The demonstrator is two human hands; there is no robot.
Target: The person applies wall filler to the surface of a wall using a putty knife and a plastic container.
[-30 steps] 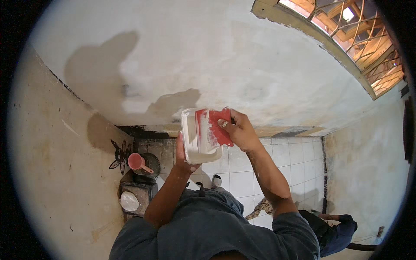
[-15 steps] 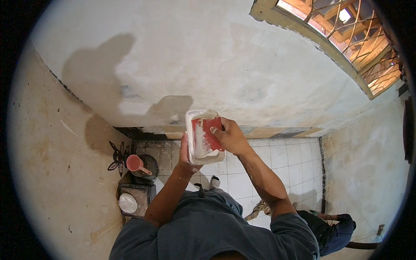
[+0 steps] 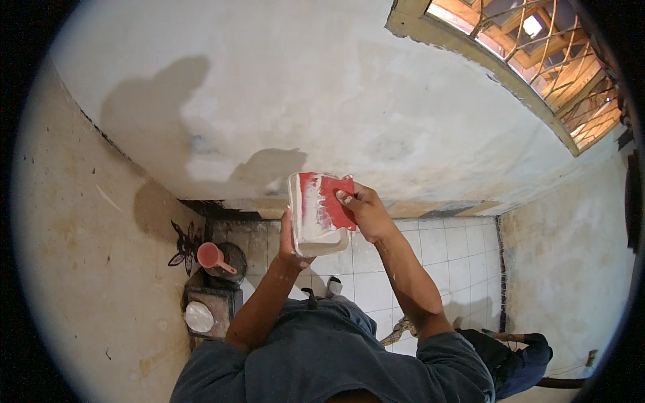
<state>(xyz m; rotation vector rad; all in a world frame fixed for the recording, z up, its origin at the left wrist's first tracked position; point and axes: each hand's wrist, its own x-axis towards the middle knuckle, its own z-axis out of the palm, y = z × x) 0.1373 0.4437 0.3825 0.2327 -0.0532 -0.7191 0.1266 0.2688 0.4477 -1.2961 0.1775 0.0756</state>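
White tub (image 3: 322, 249): held up in front of the person, between the far wall (image 3: 322, 114) and the grey shirt (image 3: 316, 349), above the tiled floor (image 3: 373, 279).
Left hand (image 3: 291, 248): supports the tub from its left and near side, thumb along the left wall; the other fingers are mostly hidden beneath, so their spread cannot be told.
Red spreader (image 3: 343, 213): lies over the tub's opening, its right edge reaching past the rim.
Right hand (image 3: 371, 213): pinches the spreader at its right side, whitened thumb on top, other fingers behind.
White paste (image 3: 313, 225): smeared over the spreader's left part.
Pink dipper (image 3: 211, 255): left of the tub, on a dark round container (image 3: 234, 258).
Barred window (image 3: 537, 64): far right.
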